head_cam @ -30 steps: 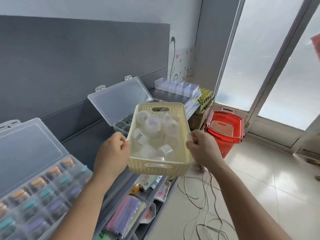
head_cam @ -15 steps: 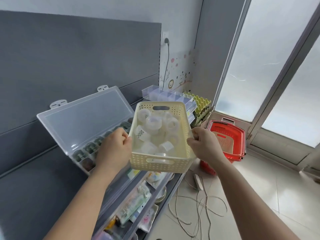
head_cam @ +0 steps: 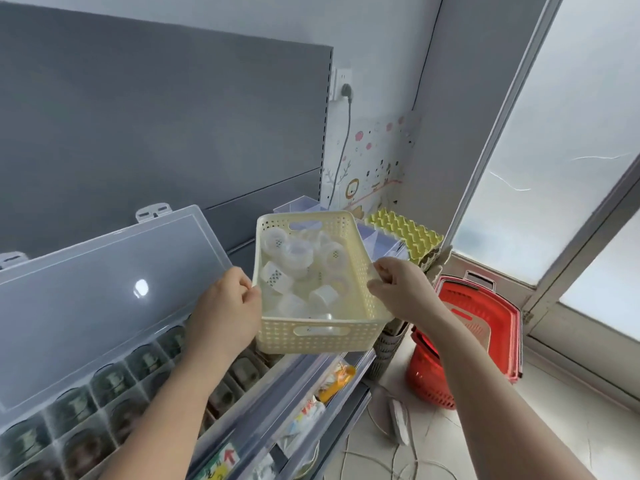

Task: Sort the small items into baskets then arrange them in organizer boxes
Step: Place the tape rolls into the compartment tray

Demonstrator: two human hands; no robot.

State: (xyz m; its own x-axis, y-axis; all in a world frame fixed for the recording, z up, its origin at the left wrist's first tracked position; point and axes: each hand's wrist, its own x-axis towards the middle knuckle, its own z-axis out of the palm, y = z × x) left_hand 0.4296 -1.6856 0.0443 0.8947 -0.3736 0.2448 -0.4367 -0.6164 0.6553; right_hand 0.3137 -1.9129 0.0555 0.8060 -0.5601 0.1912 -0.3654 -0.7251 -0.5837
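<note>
I am gripping the cream basket (head_cam: 320, 336) of small clear tubs (head_cam: 323, 296) by its long rims, left hand (head_cam: 225, 306) and right hand (head_cam: 401, 289) outstretched, fingers curled tight.

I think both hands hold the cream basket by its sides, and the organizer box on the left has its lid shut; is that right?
Not quite: the head view shows the lid of the box standing open. The rest holds: the left hand and right hand grip the basket by its sides.
</note>
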